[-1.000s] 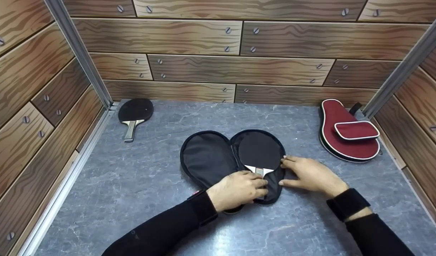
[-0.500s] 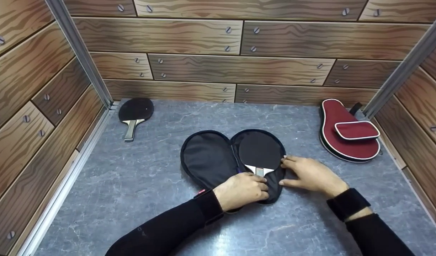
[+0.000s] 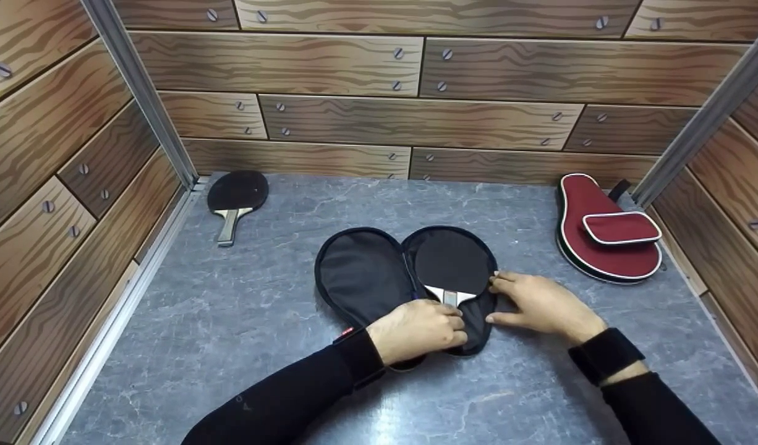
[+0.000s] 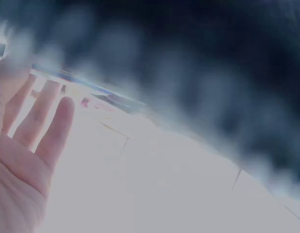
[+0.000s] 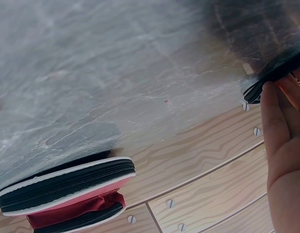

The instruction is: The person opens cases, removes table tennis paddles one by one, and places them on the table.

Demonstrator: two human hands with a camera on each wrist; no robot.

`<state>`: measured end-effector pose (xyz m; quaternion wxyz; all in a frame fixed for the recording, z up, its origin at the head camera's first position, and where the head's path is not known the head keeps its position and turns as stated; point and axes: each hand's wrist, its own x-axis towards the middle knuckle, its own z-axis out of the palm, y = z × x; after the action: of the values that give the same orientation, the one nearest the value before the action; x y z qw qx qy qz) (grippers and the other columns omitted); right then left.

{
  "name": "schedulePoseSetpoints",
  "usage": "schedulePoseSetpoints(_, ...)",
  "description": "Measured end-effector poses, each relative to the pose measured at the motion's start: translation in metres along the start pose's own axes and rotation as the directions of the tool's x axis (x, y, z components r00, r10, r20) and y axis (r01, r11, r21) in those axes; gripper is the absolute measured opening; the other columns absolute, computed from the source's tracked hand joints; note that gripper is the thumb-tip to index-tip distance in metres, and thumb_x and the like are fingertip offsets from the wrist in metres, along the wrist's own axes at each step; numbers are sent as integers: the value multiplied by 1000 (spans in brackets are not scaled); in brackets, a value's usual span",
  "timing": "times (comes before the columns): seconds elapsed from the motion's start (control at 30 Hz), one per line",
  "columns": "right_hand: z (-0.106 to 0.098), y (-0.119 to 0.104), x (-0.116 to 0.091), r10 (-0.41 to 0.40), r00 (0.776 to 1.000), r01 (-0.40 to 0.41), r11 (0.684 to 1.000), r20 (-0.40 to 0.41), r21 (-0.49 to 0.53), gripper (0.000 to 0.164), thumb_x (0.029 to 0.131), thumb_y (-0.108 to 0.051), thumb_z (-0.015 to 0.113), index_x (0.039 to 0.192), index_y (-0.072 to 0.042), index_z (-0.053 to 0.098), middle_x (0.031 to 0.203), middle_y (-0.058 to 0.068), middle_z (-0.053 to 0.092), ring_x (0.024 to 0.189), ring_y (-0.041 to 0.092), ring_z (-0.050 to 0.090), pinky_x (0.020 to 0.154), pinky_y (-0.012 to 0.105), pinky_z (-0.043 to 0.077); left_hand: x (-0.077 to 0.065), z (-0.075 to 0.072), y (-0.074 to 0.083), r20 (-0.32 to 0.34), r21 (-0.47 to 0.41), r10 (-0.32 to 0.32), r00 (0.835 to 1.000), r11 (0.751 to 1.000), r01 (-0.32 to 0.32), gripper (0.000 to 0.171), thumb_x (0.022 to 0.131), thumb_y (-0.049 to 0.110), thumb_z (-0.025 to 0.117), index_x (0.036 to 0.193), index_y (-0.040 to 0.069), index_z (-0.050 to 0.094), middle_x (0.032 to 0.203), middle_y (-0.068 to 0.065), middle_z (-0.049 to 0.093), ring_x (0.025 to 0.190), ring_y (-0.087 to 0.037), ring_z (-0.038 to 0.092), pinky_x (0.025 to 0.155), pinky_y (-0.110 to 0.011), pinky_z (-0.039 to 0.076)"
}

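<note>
In the head view a black table tennis paddle case [image 3: 361, 272] lies unfolded, its two halves side by side. A dark-faced table tennis paddle [image 3: 451, 261] with a pale handle lies in the right half. My left hand [image 3: 419, 330] holds the paddle's handle, its fingers bent over and covering the lower part. At the case's right edge, my right hand [image 3: 536, 303] touches the rim with fingertips and thumb spread apart. The right wrist view shows the right hand [image 5: 288, 141] at the dark case rim [image 5: 283, 68]. Dark blur fills much of the left wrist view, beside the left hand [image 4: 28, 141].
A second black paddle [image 3: 237, 193] lies at the back left. Toward the back right sits a closed red paddle case [image 3: 601, 250] with white piping and a small front pouch [image 3: 623, 227]. Wood-patterned walls [image 3: 342, 65] enclose the grey marbled tabletop [image 3: 243, 296].
My left hand has shifted slightly right over the handle since a second ago, with the sleeve following. My right hand, the paddle and the case look the same.
</note>
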<state>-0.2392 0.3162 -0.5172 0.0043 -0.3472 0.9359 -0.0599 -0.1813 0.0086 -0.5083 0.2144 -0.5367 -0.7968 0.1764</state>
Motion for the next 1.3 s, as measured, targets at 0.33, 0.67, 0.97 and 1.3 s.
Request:
schedulePoseSetpoints(0.33, 0, 1, 0, -4, 1000, 4, 1000, -3, -1, 60, 104, -58, 87, 136, -8, 82, 149, 18, 80, 129, 41, 82, 108, 60, 69, -5, -9, -12, -74, 38, 12, 997, 999, -9, 20, 118, 28, 59, 124, 34, 78, 134, 20, 82, 135, -3, 76, 93, -16, 68)
schedulePoseSetpoints(0.67, 1, 0, 0, -6, 1000, 6, 1000, -10, 1, 60, 103, -57, 87, 136, -8, 82, 148, 19, 79, 128, 41, 83, 108, 61, 69, -9, -14, -21, -121, 72, 29, 992, 997, -21, 27, 120, 21, 55, 133, 28, 77, 143, 16, 82, 141, -7, 75, 105, -16, 65)
schedulePoseSetpoints(0.97, 0, 0, -1, -19, 999, 20, 1000, -26, 5, 59, 103, -57, 88, 134, -7, 82, 142, 15, 81, 121, 37, 84, 103, 58, 70, -12, -15, -29, -158, 73, 29, 987, 997, -18, 32, 119, 21, 56, 145, 26, 75, 151, 11, 79, 145, -9, 75, 101, -17, 67)
schedulePoseSetpoints(1.3, 0, 0, -1, -18, 999, 18, 1000, -32, 11, 59, 102, -56, 89, 136, -8, 83, 143, 14, 81, 122, 37, 84, 105, 58, 70, -11, -16, -36, -219, 97, -36, 975, 994, 58, 35, 118, 17, 60, 150, 22, 76, 152, 5, 81, 142, -12, 78, 98, -20, 70)
